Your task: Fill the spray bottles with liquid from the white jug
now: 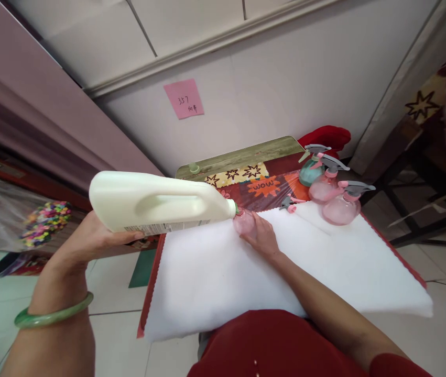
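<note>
L fingers [125, 237] round 1 jug [128, 191], prob. touching 1 btl [243, 223] in R fingers [261, 224], nr 3 sprayers [340, 210]

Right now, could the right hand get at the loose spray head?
Probably not without letting go: the right hand holds a small bottle, though nothing seems to block the spray head.

Handwritten "357" on a pink note [184, 98], "WOW" on an orange burst [264, 187]
</note>
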A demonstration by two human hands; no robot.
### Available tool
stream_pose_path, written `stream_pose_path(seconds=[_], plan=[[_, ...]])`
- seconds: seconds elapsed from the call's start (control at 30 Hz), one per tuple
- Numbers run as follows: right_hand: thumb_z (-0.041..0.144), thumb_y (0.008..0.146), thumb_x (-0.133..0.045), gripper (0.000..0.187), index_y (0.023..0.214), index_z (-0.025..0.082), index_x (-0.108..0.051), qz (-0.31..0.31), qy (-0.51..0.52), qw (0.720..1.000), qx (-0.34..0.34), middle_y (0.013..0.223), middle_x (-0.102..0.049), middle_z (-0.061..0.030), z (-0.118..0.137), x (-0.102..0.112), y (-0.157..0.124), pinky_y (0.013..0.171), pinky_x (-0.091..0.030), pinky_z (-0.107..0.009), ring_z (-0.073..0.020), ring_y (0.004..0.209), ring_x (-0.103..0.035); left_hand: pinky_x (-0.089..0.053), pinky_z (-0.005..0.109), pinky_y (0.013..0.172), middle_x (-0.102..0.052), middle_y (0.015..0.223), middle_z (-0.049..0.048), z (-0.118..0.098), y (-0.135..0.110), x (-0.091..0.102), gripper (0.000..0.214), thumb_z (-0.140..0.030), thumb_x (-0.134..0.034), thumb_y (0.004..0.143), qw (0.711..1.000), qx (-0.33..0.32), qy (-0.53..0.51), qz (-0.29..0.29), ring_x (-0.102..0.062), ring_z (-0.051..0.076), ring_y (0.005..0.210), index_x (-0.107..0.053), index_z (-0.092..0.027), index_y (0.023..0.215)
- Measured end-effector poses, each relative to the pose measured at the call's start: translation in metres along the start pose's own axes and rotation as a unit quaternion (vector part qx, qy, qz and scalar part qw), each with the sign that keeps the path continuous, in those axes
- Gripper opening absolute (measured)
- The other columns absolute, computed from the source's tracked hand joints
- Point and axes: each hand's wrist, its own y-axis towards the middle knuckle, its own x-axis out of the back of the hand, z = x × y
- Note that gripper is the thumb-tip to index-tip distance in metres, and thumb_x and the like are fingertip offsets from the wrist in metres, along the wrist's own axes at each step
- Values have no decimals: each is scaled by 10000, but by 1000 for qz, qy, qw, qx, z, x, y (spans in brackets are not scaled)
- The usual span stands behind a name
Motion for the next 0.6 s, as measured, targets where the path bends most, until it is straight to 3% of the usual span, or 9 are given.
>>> stream_pose_path(seconds=[0.2,0.5,0.6], plan=[[541,883,-723,849,1588,189,-405,0,4,1000,3,1541,-588,-185,0,-1,0,1137,-475,-573,-376,1347,-605,-603,453,928,-807,970,104,-7,1,1,666,-634,-941,483,1000,11,-26,4,-714,312,913,-766,-196,954],[511,865,-755,875,1587,176,-390,-4,-2,1000,10,1527,-598,-197,0,0,0,1127,-489,-562,-370,1338,-617,-580,411,971,-789,1184,134,26,2,5,761,-489,-943,572,999,-25,-2,39,-716,306,1020,-701,-160,1214],[516,867,-751,873,1589,190,-386,-2,-2,1000,10,1529,-598,-189,-1,1,0,1128,-485,-564,-371,1340,-616,-587,394,956,-791,1196,137,28,3,7,788,-486,-940,589,999,-12,-15,41,-721,301,1019,-690,-143,1253]])
